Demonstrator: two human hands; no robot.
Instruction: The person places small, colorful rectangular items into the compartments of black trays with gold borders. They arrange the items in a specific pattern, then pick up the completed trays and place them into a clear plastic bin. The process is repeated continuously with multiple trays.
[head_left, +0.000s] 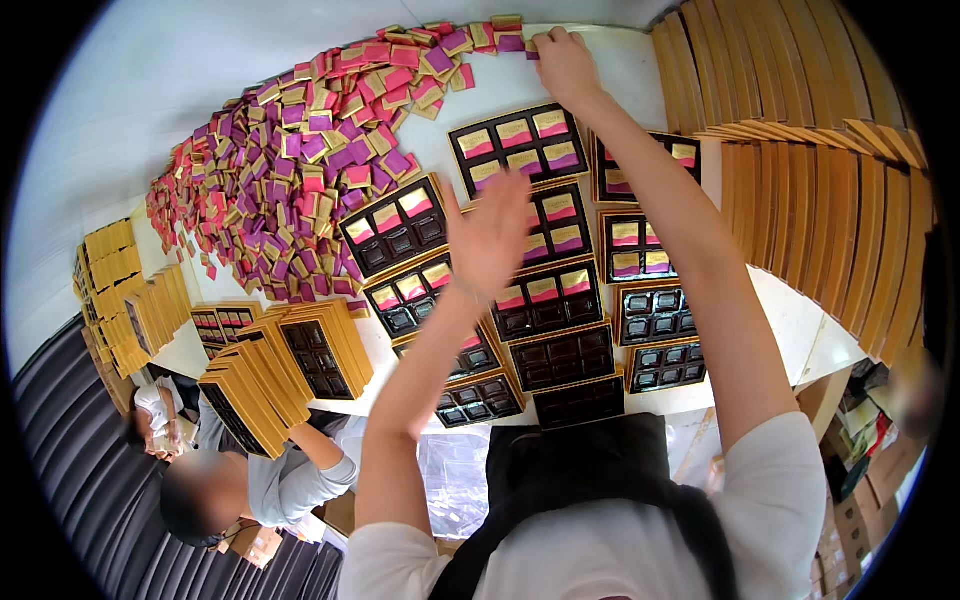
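white shirt (580, 545) nearest, then a bench (628, 85) of partly filled trays
far tray (503, 150) looks full; middle tray (545, 318) and left tray (400, 242) have only their far rows in; near tray (580, 402) sits bare, so much filling seems left. wrapped pieces (300, 170) lie heaped at the far left. left hand (490, 235) blurs over the trays, its grip impossible to tell; right hand (568, 70) touches a purple piece (531, 55) beyond the far tray, though whether its grip has closed, i cannot tell.
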